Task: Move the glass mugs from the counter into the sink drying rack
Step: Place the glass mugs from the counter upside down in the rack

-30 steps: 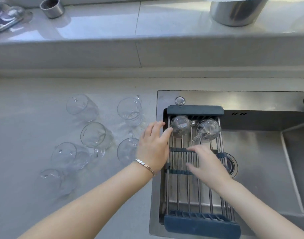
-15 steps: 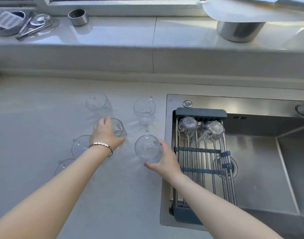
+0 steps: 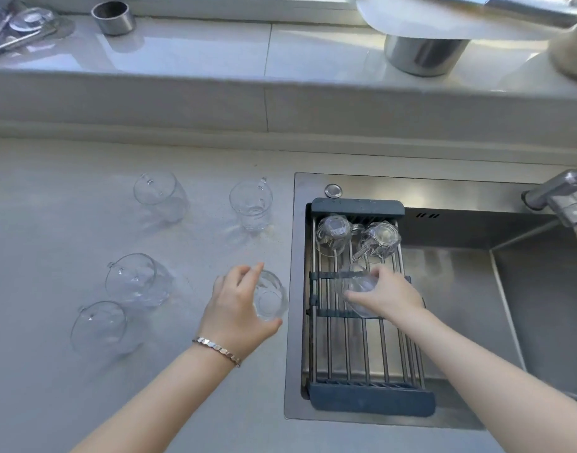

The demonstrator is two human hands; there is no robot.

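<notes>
We see the right hand (image 3: 390, 294) over the middle of the sink drying rack (image 3: 368, 400), its fingers (image 3: 355, 300) wrapped around a glass mug (image 3: 354, 289) that sits low over the steel bars, just short of the two mugs already upside down at the rack's far end, one on the left (image 3: 332, 233) and one on the right (image 3: 380, 240). The left hand (image 3: 236, 310) is above the counter (image 3: 51, 403), close to the sink's left edge (image 3: 293, 289), its fingers (image 3: 247, 273) curled around another glass mug (image 3: 270, 300); whether that mug touches the counter we cannot tell. Four more mugs stand on the counter to the left: two in a far row (image 3: 159, 196) (image 3: 252, 204) and two nearer us (image 3: 136, 279) (image 3: 100, 325). A thin bracelet (image 3: 216, 349) circles the left wrist.
</notes>
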